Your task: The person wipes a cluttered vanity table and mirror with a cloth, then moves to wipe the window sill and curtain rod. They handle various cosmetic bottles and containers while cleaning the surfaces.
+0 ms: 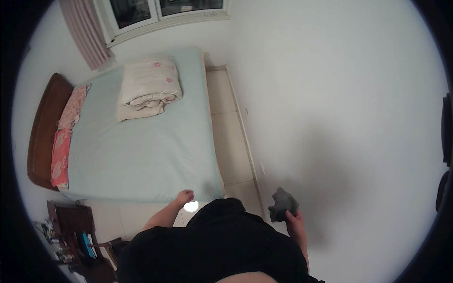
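My right hand [294,220] grips a crumpled dark grey cloth [284,204] beside the white wall [339,88], the thumb lying over its lower edge. Whether the cloth touches the wall I cannot tell. Out to the left, my left hand [185,197] hangs with its fingers curled in, and nothing shows in it. It appears near the foot-side corner of the bed, whose pale green cover [152,155] stretches away in front of me. A thick folded quilt [150,83], cream with pink flowers, rests on that cover.
A tiled floor strip [228,141] runs between bed and wall. Two pillows, one peach [73,106] and one red [61,157], lean by the brown headboard [46,134]. At lower left are a dark wooden desk [72,219] and a chair [109,247]. A pink curtain [85,35] hangs beside the window [157,17].
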### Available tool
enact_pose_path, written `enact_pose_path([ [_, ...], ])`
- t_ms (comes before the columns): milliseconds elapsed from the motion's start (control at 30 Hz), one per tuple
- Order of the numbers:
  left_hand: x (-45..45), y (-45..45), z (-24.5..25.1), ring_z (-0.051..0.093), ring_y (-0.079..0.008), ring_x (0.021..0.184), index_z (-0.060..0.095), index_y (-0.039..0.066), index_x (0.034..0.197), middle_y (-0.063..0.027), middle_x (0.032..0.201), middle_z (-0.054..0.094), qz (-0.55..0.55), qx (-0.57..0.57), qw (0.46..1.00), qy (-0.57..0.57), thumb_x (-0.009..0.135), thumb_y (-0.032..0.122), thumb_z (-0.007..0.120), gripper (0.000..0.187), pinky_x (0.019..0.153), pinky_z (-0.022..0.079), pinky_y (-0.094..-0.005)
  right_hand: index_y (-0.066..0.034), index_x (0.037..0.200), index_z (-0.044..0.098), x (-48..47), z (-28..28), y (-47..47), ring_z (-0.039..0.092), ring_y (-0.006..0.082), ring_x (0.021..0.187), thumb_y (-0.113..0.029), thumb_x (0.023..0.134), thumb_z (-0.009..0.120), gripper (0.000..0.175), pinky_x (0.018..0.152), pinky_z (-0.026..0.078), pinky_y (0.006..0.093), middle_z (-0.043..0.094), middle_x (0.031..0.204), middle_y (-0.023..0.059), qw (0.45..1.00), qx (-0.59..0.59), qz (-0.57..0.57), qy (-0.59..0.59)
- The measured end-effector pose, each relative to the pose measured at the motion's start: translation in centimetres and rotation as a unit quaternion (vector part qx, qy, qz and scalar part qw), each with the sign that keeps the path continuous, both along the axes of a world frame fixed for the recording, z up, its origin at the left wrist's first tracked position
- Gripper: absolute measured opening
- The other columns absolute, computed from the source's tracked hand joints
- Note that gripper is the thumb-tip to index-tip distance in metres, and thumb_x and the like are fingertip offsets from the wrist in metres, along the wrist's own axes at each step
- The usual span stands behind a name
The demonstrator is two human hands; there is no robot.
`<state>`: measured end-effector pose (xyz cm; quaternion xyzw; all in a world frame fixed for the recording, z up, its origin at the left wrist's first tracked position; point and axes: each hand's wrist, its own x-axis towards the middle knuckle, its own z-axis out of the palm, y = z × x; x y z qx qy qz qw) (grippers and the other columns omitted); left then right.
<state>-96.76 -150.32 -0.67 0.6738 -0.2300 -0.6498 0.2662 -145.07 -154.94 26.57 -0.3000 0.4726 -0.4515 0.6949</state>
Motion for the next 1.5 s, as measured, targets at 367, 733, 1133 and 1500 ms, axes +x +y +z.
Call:
enact_pose_path([
  [367,2.1,14.4,-8.2,0.065,-0.0259,0.071,0.066,0.005,0.082,-0.0113,0.082,0.068,-0.481,0.009,0.811,-0.333,0.084,0.02,0.062,0.016,0.066,0.052,-0.0431,0.0014,0.127,0.053,3.1,-0.8,-19.4,0.058,0.0227,0.112,-0.01,0.09,0.061,0.04,0.1,0.043,0.0375,0.061,0.121,0.0113,0.993,-0.042,0.108,0.004],
  [733,10.8,-25.5,3.4,0.063,-0.018,0.095,0.057,0.0,0.124,-0.0092,0.102,0.068,0.131,-0.081,0.986,-0.068,0.094,0.029,0.057,0.042,0.083,0.05,-0.0319,0.0015,0.128,0.052,19.6,-1.3,-47.7,0.057,0.0212,0.111,-0.008,0.091,0.061,0.04,0.099,0.043,0.0362,0.06,0.122,0.0098,0.986,-0.068,0.152,0.012],
  [1133,15.5,-39.4,7.2,0.063,-0.0161,0.09,0.058,0.001,0.123,-0.0094,0.103,0.069,0.295,-0.103,0.946,-0.092,0.094,0.024,0.058,0.038,0.079,0.05,-0.0296,-0.0006,0.121,0.057,34.0,2.5,-75.2,0.058,0.0155,0.103,-0.013,0.092,0.064,0.033,0.093,0.044,0.0306,0.063,0.113,0.0054,0.949,-0.216,0.048,0.223],
  [1500,15.6,-48.9,6.1,0.062,-0.0269,0.105,0.048,0.001,0.133,-0.0174,0.119,0.061,0.573,-0.001,0.816,0.07,0.097,0.024,0.056,0.044,0.085,0.053,-0.037,-0.0108,0.125,0.053,52.4,2.3,-101.9,0.059,0.0174,0.109,-0.027,0.095,0.061,0.035,0.087,0.05,0.0343,0.061,0.118,0.0034,0.984,-0.106,0.12,-0.074],
])
